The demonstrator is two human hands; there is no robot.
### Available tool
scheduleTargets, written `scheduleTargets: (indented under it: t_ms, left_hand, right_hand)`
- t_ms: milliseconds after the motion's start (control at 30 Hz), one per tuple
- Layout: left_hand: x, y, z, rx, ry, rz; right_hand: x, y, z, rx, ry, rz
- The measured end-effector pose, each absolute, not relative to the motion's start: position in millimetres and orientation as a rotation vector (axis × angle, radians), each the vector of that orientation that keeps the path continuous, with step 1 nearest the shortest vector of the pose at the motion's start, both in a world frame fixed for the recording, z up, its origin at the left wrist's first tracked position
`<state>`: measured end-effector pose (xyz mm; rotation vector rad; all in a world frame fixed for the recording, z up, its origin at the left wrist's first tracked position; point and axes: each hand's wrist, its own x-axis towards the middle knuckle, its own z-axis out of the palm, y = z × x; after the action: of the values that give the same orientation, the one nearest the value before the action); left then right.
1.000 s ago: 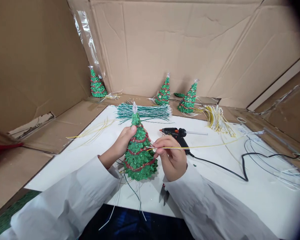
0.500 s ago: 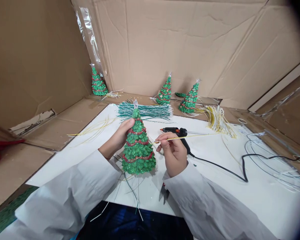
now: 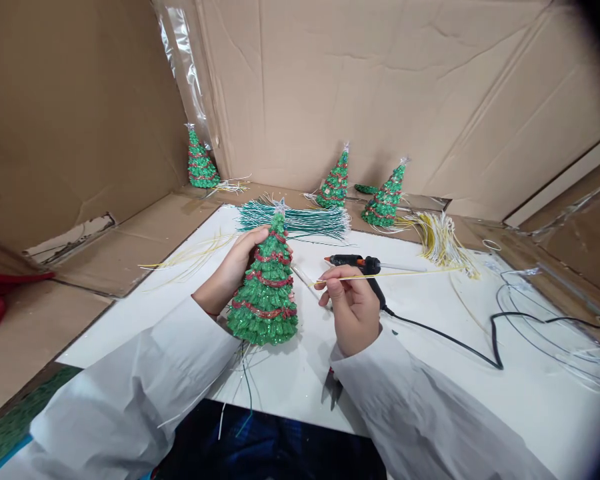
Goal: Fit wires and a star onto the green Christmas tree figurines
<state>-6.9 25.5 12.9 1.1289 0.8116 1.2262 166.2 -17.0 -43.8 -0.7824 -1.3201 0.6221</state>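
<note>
Swung leftward at its base since the earlier frames, the green tree now stands apart from the tip of the yellow wire, which was at its side a second ago. The left hand is partly closed around the tree's upper left side, thumb near the top. The right hand pinches the wire near its tip between thumb and fingers, nearly shut; the rest stretches off to the right.

The tree is upright in front of the person, over the near part of the white board, with loose wires trailing below; whether its base touches the board cannot be told. A pale rod lies between tree and right hand. Behind that hand rests a glue gun. Green-and-white wires lie behind the tree, and a yellow-and-white bundle at the right. Three smaller-looking trees stand near the cardboard wall.
</note>
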Motion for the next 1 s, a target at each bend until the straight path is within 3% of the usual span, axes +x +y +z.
scheduleTargets:
  t_ms: [1000]
  left_hand:
    - [-21.3, 43.4, 8.4, 1.340, 0.802, 1.426]
  right_hand:
    - [166.9, -19.7, -42.3, -0.762, -1.365, 0.599]
